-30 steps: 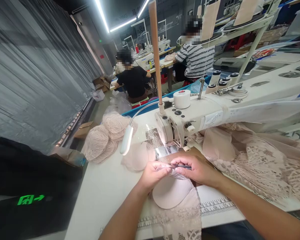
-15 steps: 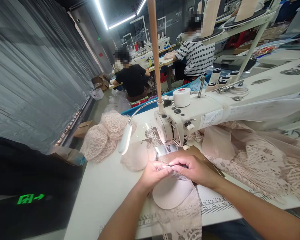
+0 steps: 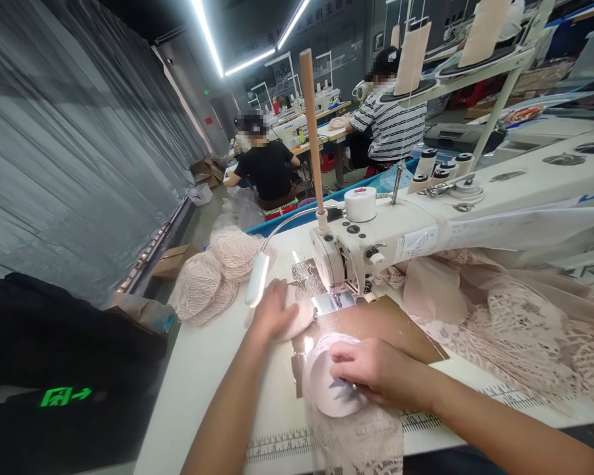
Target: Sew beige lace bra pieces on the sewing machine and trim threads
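My left hand (image 3: 274, 313) grips a pale pink bra cup (image 3: 301, 318) with sheer fabric, left of the sewing machine's needle area; its fingers lie over the cup and the thumb presses on it. My right hand (image 3: 379, 371) is closed, with the pointed metal blades of thread snips (image 3: 344, 388) showing below its fingers. Under it lies another bra cup (image 3: 321, 376), inner side up, with a lace piece (image 3: 359, 435) trailing toward the table's front edge. The sewing machine head (image 3: 336, 260) stands just beyond both hands.
Stacked lace cups (image 3: 200, 284) lie at the table's left. A lamp (image 3: 257, 280) on a bent neck hangs near my left hand. Lace fabric (image 3: 515, 310) is heaped at right under the machine arm. A printed ruler (image 3: 282, 445) runs along the front edge. Two people sit at machines beyond.
My hands have parted. The left moved away and left onto the pink cup; the right moved down and nearer over the other cup, with snips now showing. The near cup shifted slightly.
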`<state>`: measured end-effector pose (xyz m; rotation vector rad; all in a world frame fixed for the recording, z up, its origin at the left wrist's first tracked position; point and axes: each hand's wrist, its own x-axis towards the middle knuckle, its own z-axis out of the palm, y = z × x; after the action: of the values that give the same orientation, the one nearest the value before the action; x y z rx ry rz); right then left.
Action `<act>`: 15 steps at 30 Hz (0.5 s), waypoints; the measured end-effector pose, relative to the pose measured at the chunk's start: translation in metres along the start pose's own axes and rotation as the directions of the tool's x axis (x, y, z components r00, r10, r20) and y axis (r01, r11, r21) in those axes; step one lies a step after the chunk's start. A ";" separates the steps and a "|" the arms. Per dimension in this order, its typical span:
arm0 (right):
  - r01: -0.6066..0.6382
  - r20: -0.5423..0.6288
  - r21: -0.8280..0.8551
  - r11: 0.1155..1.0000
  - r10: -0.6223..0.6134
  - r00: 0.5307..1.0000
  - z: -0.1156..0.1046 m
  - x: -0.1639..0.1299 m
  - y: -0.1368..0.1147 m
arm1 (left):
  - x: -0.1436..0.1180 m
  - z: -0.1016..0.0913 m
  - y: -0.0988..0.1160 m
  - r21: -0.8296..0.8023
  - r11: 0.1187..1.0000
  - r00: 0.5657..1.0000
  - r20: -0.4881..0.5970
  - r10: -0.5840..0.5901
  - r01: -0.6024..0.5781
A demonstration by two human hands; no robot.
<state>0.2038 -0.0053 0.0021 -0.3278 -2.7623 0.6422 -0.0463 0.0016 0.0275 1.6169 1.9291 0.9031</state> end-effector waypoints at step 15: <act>-0.435 -0.005 0.432 0.790 0.484 0.875 -0.042 -0.014 0.020 | -0.030 0.009 -0.008 -0.447 0.880 0.932 0.362 0.016 0.159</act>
<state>0.2340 0.0251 0.0259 -0.9217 -2.3449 1.2661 -0.0389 -0.0263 0.0135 1.2989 1.3759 0.8884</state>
